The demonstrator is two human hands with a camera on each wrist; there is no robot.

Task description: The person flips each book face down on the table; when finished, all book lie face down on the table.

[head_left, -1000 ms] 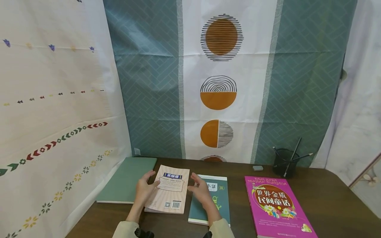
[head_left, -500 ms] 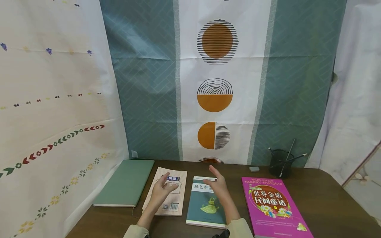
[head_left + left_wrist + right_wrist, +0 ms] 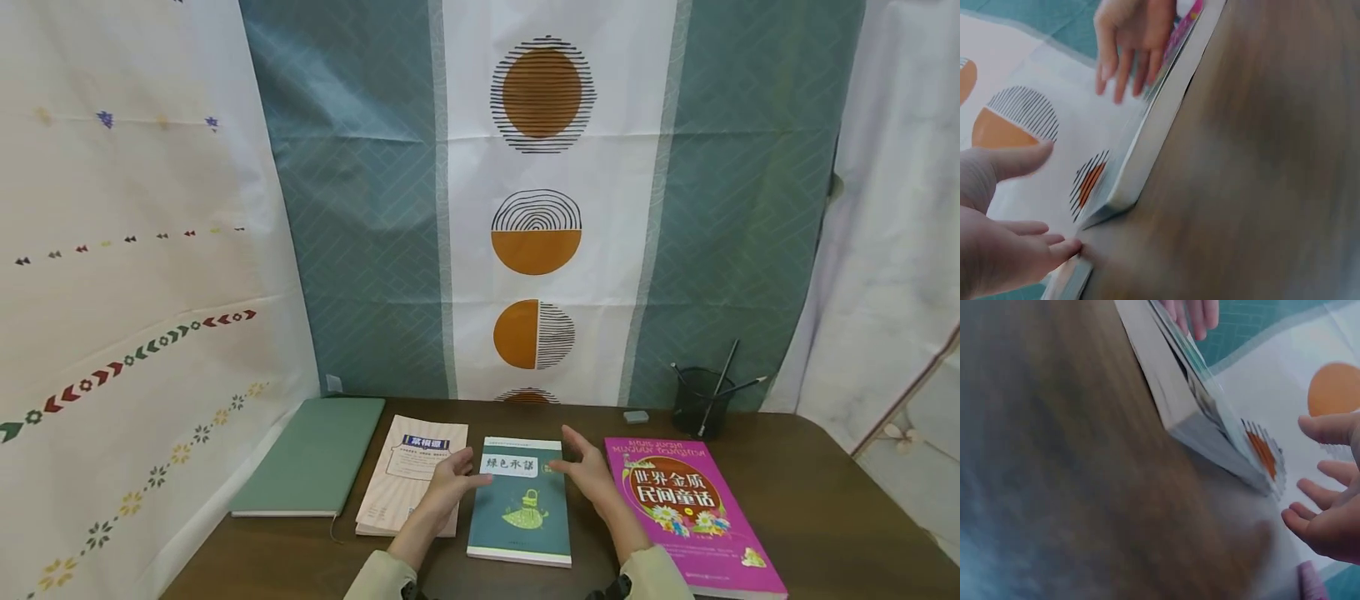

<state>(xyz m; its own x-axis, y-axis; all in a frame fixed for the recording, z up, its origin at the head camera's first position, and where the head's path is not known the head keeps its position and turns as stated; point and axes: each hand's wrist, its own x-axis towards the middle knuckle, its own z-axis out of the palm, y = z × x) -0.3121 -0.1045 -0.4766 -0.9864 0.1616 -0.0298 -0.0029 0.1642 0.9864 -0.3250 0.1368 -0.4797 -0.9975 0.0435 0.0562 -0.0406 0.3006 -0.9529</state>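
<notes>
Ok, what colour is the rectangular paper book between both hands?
The book is mostly teal, clearest in head view.

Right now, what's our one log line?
teal book: lies on table | left hand: near left edge | right hand: near right edge

We read 綠色承諾 on the teal book (image 3: 519, 504), 世界金质民间童话 on the pink book (image 3: 693, 517), and 菜根谭 on the beige book (image 3: 405, 471)

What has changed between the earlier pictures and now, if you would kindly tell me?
The left hand and right hand have moved rightward, from about the sides of the cream book to either side of the teal book. No grip shows; contact is unclear. Those two books, the magenta book and the green book stayed where they lay.
</notes>
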